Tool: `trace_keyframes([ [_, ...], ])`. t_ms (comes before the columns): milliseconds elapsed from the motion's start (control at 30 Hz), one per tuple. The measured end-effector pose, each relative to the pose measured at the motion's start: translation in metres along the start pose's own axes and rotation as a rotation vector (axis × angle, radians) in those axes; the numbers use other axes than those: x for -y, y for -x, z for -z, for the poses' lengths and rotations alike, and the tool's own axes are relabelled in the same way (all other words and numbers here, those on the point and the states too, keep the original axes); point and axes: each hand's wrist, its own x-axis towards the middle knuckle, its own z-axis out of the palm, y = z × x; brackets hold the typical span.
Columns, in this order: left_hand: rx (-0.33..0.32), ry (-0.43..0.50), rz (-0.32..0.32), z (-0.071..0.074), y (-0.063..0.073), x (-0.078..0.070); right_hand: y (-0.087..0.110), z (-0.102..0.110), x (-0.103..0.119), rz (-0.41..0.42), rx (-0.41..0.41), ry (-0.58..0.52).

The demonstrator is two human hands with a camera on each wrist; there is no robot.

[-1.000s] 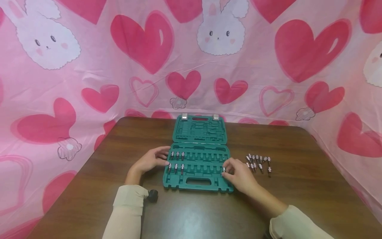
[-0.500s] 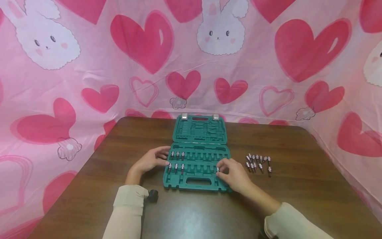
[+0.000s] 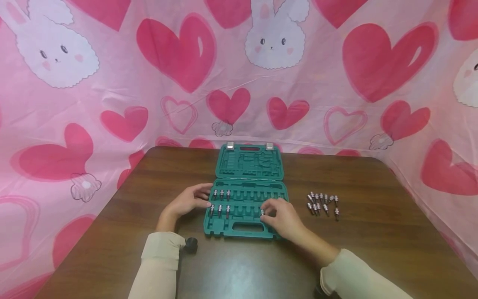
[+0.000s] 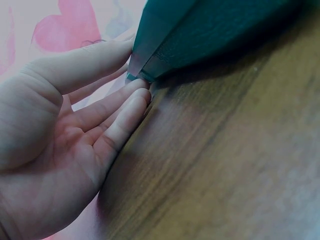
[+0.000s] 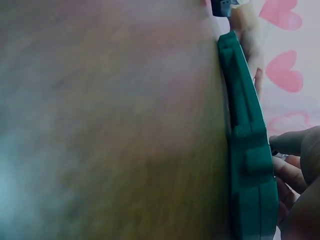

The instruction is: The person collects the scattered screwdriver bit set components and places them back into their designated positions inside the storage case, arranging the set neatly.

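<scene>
A green tool case point(image 3: 216, 227) lies unfolded on the table, its lid point(image 3: 248, 166) at the far side. Thumb and fingers of my right hand point(image 3: 286, 219) pinch a small silver bit socket point(image 3: 262, 212) over the lower row of slots, right of the middle. My left hand point(image 3: 188, 202) touches the case's left edge with fingers extended; in the left wrist view the fingertips point(image 4: 141, 90) meet the green side wall. Two short rows of bit sockets point(image 3: 220, 209) fill the left slots. In the right wrist view the case's rim hides part of the right hand point(image 5: 300, 172).
Several loose bit sockets point(image 3: 317, 199) lie in a cluster on the brown wooden table point(image 3: 239, 270), right of the case. A pink curtain point(image 3: 313, 74) with hearts and rabbits hangs behind and at both sides.
My right hand has slid left along the lower row with the bit socket in its fingers, from the case's right end toward the middle. My left hand stays put.
</scene>
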Motion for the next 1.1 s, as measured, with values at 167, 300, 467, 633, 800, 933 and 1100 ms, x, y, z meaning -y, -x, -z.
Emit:
trace_keyframes([
  [167,0.001,0.001,-0.008,-0.001,0.0,-0.001,-0.004,-0.003,0.003,-0.02,-0.009,-0.009],
  [300,0.003,-0.001,-0.002,-0.001,0.0,-0.002,-0.007,-0.007,0.005,-0.02,-0.026,-0.025],
  [467,0.002,-0.003,0.01,0.0,0.002,-0.001,-0.011,-0.013,0.008,-0.018,-0.032,-0.052],
  [633,0.009,-0.002,0.005,0.0,0.001,0.0,-0.016,-0.017,0.01,-0.041,-0.015,-0.073],
  [800,0.011,-0.008,-0.01,0.001,0.001,0.001,-0.023,-0.019,0.013,-0.066,-0.041,-0.093],
  [933,0.01,-0.013,-0.01,0.002,0.001,0.0,-0.027,-0.02,0.016,-0.077,-0.045,-0.099],
  [1100,0.008,-0.02,-0.017,0.001,0.001,-0.001,-0.029,-0.023,0.021,-0.08,-0.009,-0.117],
])
